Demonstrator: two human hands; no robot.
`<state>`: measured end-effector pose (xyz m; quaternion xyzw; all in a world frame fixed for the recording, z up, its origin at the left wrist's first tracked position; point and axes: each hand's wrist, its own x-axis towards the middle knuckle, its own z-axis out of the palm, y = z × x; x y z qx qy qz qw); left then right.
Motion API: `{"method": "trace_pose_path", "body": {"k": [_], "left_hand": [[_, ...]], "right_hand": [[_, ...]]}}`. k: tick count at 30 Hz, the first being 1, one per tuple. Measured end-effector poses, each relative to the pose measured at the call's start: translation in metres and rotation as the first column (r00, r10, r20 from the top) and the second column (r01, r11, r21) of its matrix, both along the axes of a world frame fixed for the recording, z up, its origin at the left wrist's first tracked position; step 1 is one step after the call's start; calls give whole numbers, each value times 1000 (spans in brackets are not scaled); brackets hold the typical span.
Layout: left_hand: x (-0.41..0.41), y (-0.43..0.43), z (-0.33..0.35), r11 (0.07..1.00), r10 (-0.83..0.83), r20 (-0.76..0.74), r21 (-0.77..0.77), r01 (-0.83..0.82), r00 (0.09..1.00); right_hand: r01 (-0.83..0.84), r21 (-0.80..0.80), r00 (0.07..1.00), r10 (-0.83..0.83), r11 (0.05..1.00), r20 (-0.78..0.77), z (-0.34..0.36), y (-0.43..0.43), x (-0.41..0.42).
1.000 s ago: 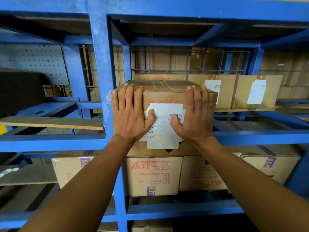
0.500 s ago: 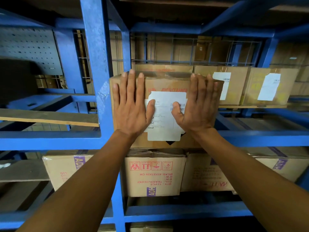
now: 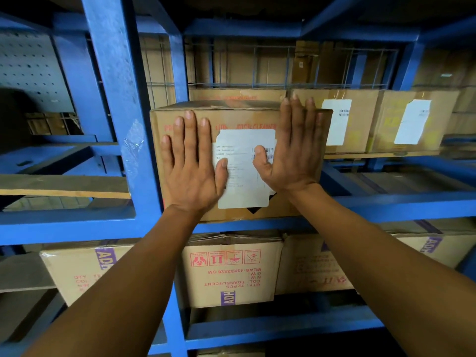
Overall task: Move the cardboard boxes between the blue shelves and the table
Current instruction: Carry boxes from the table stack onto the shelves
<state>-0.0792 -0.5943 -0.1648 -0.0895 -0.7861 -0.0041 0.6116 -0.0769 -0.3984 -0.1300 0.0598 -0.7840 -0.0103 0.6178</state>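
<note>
- Setting: a storeroom bay of blue shelves [image 3: 121, 99], steel posts and beams; a wire mesh [image 3: 283, 65] closes the back of the middle level; cartons show behind it
- Far left: a grey perforated panel [image 3: 28, 70] behind the frame; below it a bare wooden board [image 3: 61, 185] lying as a shelf deck
- Lower left: a carton with a purple mark [image 3: 77, 274], printed upside down, on the level beneath
- My left hand [image 3: 192, 167]: fingers straight and together, palm flat against the front face of the cardboard box [image 3: 231, 117]; nothing gripped; thumb over the edge of the white label [image 3: 242, 150]
- Cardboard box: upright on the middle level, just right of the front post; its lower edge sits at the front beam; red print across the top of its face
- Beneath it: a carton with red handling symbols [image 3: 231, 271], print inverted; a plainer carton [image 3: 309, 266] touching its right side
- My right hand [image 3: 293, 150]: also flat and unclenched, pressed on the box's right half; fingertips reach past its top edge; thumb on the label
- Right, further back on the same level: two labelled cartons [image 3: 355, 122] side by side, each with a white sticker
</note>
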Motion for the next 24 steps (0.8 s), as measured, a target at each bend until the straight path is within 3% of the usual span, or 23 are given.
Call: {"method": "trace_pose_path", "body": {"k": [8, 14, 20, 24], "left_hand": [[31, 3, 8, 1000, -13, 221, 1, 13, 975], [58, 8, 18, 999, -18, 319, -23, 27, 948], [80, 33, 52, 935, -277, 342, -120, 334, 898], [92, 85, 77, 843, -431, 376, -155, 515, 820]], "right_hand": [[31, -9, 978, -29, 999, 205, 1, 1, 31], [45, -28, 889, -27, 999, 457, 19, 3, 71], [249, 15, 808, -216, 968, 548, 37, 25, 125], [517, -13, 727, -431, 856, 535, 41, 76, 178]]}}
